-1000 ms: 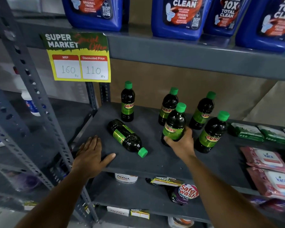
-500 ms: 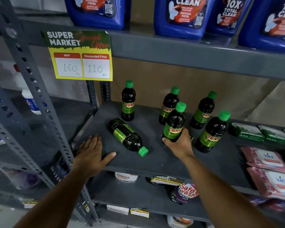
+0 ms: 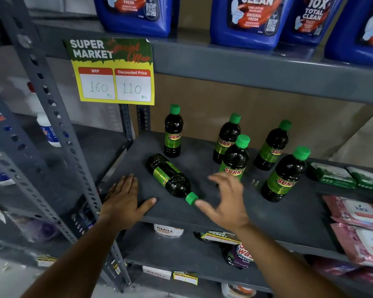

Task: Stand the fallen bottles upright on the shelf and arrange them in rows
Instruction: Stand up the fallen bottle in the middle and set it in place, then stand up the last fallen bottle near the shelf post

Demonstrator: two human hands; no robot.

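One dark bottle with a green cap lies on its side [image 3: 170, 177] on the grey shelf [image 3: 278, 220], cap toward me. Several same bottles stand upright: one at the back left [image 3: 173, 134], two at the back [image 3: 226, 138] [image 3: 271, 147], one in the middle [image 3: 235, 160], one at the front right [image 3: 284, 179]. My left hand [image 3: 125, 201] rests flat on the shelf's front left edge, holding nothing. My right hand [image 3: 226, 203] hovers with spread fingers just right of the fallen bottle's cap, in front of the middle bottle, touching neither.
Blue cleaner jugs [image 3: 246, 20] fill the shelf above. A yellow price sign [image 3: 114, 72] hangs from its edge. Green packs [image 3: 332, 175] and pink wipe packs [image 3: 357, 214] lie at the right. A slotted steel upright [image 3: 58, 130] stands at the left. Pouches sit on the shelf below.
My right hand has let go of the middle upright bottle, pulled back and left, and spread its fingers near the fallen bottle's cap. The left hand has stayed put.
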